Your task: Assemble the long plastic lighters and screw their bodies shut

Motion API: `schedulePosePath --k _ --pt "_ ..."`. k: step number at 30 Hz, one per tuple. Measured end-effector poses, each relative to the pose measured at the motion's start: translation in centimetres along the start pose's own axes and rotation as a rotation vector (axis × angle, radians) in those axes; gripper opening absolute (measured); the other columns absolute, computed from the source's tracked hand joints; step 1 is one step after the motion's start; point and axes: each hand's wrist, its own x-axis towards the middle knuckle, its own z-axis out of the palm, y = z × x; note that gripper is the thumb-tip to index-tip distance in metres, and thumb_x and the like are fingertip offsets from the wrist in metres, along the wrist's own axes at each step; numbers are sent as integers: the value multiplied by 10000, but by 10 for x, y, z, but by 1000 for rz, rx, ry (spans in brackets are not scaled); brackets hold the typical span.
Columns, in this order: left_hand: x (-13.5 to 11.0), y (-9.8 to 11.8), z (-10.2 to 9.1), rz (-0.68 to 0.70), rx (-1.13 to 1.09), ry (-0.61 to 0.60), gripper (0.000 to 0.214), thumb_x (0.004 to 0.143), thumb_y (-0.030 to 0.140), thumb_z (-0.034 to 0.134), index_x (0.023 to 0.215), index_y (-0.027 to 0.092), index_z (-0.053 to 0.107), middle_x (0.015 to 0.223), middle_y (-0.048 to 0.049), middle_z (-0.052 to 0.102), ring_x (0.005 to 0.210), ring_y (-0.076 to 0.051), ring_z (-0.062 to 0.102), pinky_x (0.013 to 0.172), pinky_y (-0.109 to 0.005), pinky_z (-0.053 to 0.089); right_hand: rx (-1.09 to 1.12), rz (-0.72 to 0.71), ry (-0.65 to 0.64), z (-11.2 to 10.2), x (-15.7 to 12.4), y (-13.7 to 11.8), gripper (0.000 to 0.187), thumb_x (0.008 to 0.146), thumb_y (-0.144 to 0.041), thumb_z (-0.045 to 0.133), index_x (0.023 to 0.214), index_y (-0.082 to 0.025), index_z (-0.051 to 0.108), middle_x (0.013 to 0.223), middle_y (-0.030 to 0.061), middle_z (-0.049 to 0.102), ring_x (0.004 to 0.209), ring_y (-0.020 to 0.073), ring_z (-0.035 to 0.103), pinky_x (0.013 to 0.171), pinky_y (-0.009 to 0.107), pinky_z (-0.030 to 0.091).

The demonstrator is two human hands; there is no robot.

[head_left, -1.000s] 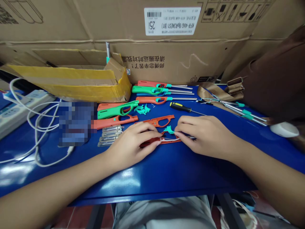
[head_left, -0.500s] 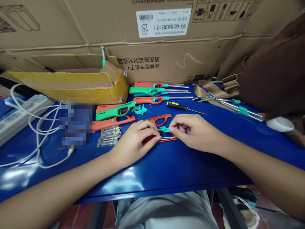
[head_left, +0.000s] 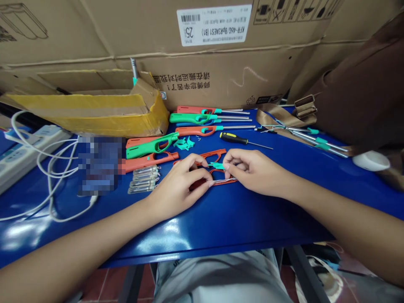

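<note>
Just above the table, my right hand (head_left: 252, 171) pinches a small teal plastic trigger (head_left: 217, 166) between thumb and fingers. My left hand (head_left: 181, 185) has its thumb and a finger closed on a thin pale wire (head_left: 221, 181), which runs right toward my right hand. The left index finger is bent close to the trigger's left end. Under and behind my hands lie orange lighter shell halves (head_left: 217, 155), partly covered by my fingers. Beside my left hand is a row of clear lighter fuel cartridges (head_left: 143, 179).
Behind my hands are a screwdriver (head_left: 235, 138), loose teal pieces (head_left: 185, 144) and long-nosed lighters (head_left: 198, 131). A green shell (head_left: 151, 145) lies left, near a power strip (head_left: 31, 147) with white cables. Metal tubes (head_left: 318, 141) and a strap lie right. Cardboard stands behind.
The teal trigger has risen slightly in my right hand. My left index finger has lifted and bent more, and the wire looks straighter.
</note>
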Motion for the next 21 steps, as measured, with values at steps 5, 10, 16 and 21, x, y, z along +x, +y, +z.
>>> schedulePosePath --k 5,10,16,21 --pt "-1 -2 2 12 8 22 138 1021 222 560 1012 192 694 1199 -92 529 1005 -184 611 916 -374 522 20 -9 -16 -1 0 0 97 959 -269 570 880 -213 567 785 13 713 697 146 672 600 251 489" --pt "0 -1 2 18 24 7 161 1030 230 542 1010 191 696 1215 -102 535 972 -181 610 898 -382 529 39 -11 -23 0 0 3 99 964 -281 570 895 -210 568 813 20 727 689 139 654 582 248 469" --pt "1 -1 2 15 34 5 160 1031 216 529 1016 187 685 1226 -111 537 1059 -209 612 928 -398 526 38 10 -23 0 -1 2 123 964 -309 576 896 -207 568 815 18 721 643 125 620 547 237 429" --pt "2 2 2 -8 17 5 175 1040 235 511 987 192 672 1233 -115 555 1231 -246 570 1028 -424 505 22 8 -24 1 -1 3 122 967 -306 566 894 -208 562 794 7 693 625 120 593 548 241 414"
